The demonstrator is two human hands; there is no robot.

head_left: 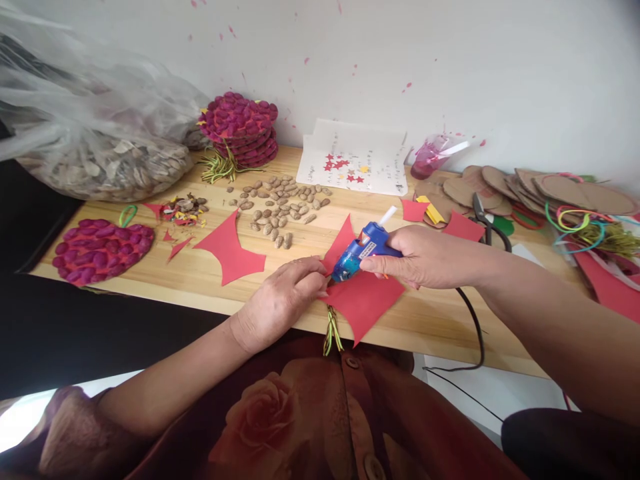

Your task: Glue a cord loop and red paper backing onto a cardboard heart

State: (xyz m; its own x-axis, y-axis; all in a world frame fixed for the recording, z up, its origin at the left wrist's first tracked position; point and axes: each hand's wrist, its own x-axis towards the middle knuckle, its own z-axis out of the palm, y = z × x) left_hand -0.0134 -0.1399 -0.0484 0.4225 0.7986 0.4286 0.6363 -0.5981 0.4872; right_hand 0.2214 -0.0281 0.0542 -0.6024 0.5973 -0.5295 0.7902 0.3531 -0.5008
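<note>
My right hand (425, 257) grips a blue hot glue gun (363, 250), its nozzle pointing down-left at a red paper cut-out (367, 300) lying at the table's front edge. My left hand (283, 300) is closed in a pinch on the cut-out's left edge, right beside the nozzle. A tassel of yellow-green strands (331, 333) hangs from under the paper over the table edge. The gun's black cord (475, 327) trails off the front of the table.
Another red cut-out (230, 253), loose peanut shells (280, 203), a finished purple heart (97, 250), a stack of purple hearts (243, 127), a plastic bag of shells (110, 160), star sticker sheets (355, 163), scissors (487, 220), cardboard discs (550, 187) and coloured loops (580, 223) lie around.
</note>
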